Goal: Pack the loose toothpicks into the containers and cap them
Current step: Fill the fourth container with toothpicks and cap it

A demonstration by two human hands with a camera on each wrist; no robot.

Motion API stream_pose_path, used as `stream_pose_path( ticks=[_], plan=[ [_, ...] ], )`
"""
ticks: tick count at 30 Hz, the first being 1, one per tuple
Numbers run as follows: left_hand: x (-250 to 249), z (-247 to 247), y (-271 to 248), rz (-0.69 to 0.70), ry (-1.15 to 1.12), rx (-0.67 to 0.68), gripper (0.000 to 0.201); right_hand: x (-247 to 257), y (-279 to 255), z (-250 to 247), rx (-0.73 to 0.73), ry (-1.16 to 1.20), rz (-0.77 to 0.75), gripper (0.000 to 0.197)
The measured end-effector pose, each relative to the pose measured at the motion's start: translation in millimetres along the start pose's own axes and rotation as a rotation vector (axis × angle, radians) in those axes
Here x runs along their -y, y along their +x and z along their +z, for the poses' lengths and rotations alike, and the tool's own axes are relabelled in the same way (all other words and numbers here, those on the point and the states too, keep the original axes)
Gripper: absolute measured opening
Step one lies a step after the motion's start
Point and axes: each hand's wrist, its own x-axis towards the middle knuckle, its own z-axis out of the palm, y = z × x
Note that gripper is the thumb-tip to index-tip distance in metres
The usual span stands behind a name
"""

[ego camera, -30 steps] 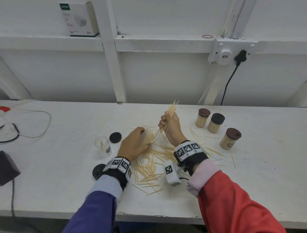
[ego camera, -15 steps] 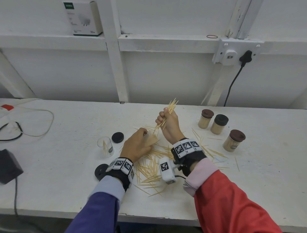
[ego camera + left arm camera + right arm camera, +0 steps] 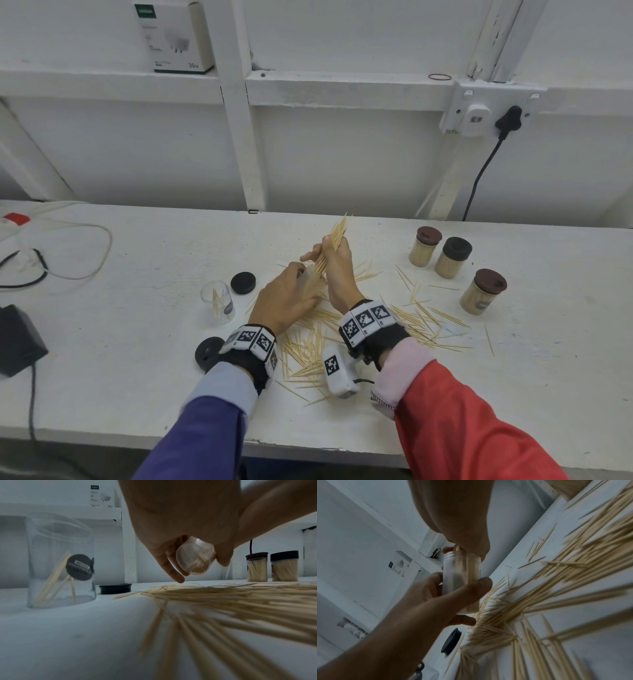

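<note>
Loose toothpicks (image 3: 308,349) lie scattered near the tabletop's (image 3: 102,359) front edge. Since a second ago both hands have drawn together. The left hand (image 3: 284,301), fingers curled, grips a clear container (image 3: 461,580) tilted above the pile; the right hand (image 3: 334,263), fisted, clamps a toothpick bundle (image 3: 334,240) into its mouth. Three capped jars (image 3: 454,257) stand far right.

On the ledge above the white table (image 3: 102,359) we see a white carton (image 3: 173,36) marked 30w standing upright, and farther right a thin red rubber band (image 3: 439,77) lying flat. We find a wall socket (image 3: 479,109) with a black plug (image 3: 509,118) in it, its black cable (image 3: 478,181) running down behind the table. At the table's left end we see a black box (image 3: 17,339), looped white and black cables (image 3: 68,253) and a small red piece (image 3: 13,217).
</note>
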Motion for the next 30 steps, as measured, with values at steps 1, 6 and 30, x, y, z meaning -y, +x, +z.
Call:
stream_pose_path(
  ticks=[1, 6, 30],
  plan=[
    [0.3, -0.1, 0.1, 0.0, 0.001, -0.004, 0.066, 0.2, -0.5, 0.6, 0.006, -0.018, -0.005, 0.012],
    [-1.8, -1.4, -0.8, -0.007, -0.009, -0.014, 0.061, -0.8, -4.5, 1.9, 0.04, -0.107, -0.011, 0.029],
    [1.2, -1.3, 0.6, 0.008, -0.013, -0.074, 0.06, -15.8, -19.2, -6.8, 0.15, -0.152, 0.076, 0.026]
  ],
)
